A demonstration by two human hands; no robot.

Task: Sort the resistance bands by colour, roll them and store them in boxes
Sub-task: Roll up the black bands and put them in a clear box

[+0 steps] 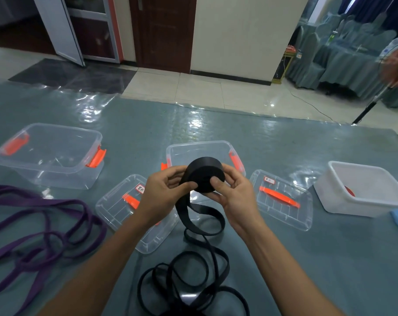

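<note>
- A black roll (pixel 203 176) is held above the desk (pixel 307 258) by both hands, in front of a clear box (pixel 193 149)
- The left hand (pixel 163 192) is curled on its left edge, the thumb pressed on its face
- The right hand (pixel 233 192) is curled round its right edge, the thumb near the core
- The unrolled black band (pixel 193 277) is hung from the roll into a loose heap on the desk
- Purple bands (pixel 34 224) are seen tangled on the desk at the left

- A wide bare strip of table (pixel 134 137) runs between the left clear box (pixel 56 176) and the middle clear box (pixel 188 156).
- Left lid (pixel 116 208) and right lid (pixel 282 201) take the middle ground.
- Purple bands (pixel 34 200) sprawl near left; the black band (pixel 204 176) loops over the near centre.
- A white tub (pixel 353 206) stands far right.
</note>
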